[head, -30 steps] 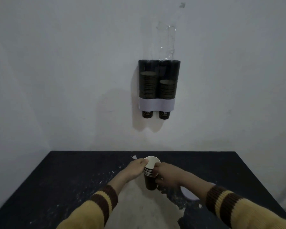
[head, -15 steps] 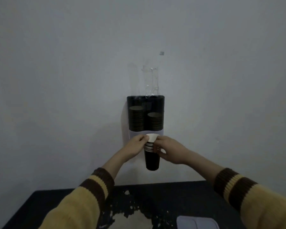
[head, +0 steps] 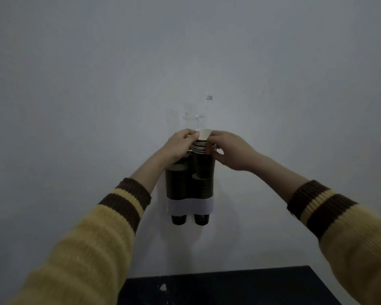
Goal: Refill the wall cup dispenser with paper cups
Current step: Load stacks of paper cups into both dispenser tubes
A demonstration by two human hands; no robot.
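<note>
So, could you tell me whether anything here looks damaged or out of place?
The black tabletop has a white chipped patch near its back edge, and in the white-banded wall cup dispenser the left cup column stands higher than the right cup column. The stack of dark paper cups looks upright.

Both arms raised, reaching forward.
Left grip and right grip, fingers curled, pinch the cup stack.
</note>
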